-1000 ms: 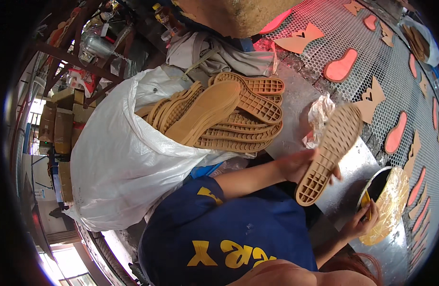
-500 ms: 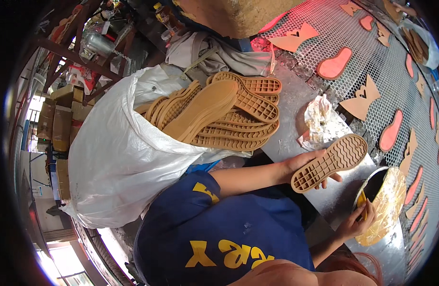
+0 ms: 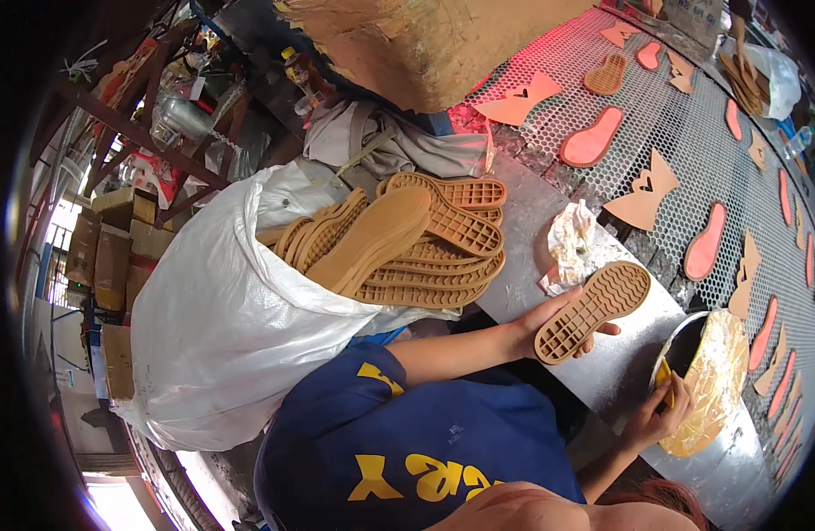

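Note:
My left hand point(image 3: 536, 326) holds a tan rubber shoe sole point(image 3: 595, 310) by its heel end, tread side up, over the grey metal worktop point(image 3: 602, 380). My right hand point(image 3: 653, 423) grips a small yellow-handled brush point(image 3: 663, 379) at the near rim of a dark metal bowl point(image 3: 677, 341). The bowl is lined with a yellowish, glue-coated film point(image 3: 719, 382). A crumpled white wrapper point(image 3: 571, 243) lies just beyond the sole.
A big white sack point(image 3: 213, 327) on the left spills several tan soles point(image 3: 407, 243). Beyond the worktop runs a metal mesh belt point(image 3: 682, 133) carrying pink insoles point(image 3: 592, 137) and tan cut pieces point(image 3: 642, 199). Cardboard boxes point(image 3: 107, 257) and clutter stand at far left.
The sole in my left hand has swung down from standing on end to lying nearly flat and lower. My right hand stays at the bowl with the brush.

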The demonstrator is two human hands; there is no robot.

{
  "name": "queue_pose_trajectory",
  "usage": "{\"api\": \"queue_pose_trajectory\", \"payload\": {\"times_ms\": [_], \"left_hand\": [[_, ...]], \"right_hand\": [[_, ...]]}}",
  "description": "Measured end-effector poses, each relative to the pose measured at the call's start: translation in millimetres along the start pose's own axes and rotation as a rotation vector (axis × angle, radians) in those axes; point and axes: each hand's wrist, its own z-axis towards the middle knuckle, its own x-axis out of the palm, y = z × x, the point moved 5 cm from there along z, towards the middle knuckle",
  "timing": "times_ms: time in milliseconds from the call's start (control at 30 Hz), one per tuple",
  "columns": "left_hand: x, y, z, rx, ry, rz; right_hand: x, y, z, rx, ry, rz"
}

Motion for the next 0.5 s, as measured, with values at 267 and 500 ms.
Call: {"api": "queue_pose_trajectory", "payload": {"times_ms": [267,500], "left_hand": [[1.8,-0.6,-4.4,0.132,-0.004,-0.051],[11.1,-1.0,-5.8,0.192,0.118,0.064]], "right_hand": [[-6.3,-4.5,-4.4,-0.027,0.002,-0.013],[-8.6,-2.8,-1.4,-0.034,0.011,-0.008]]}}
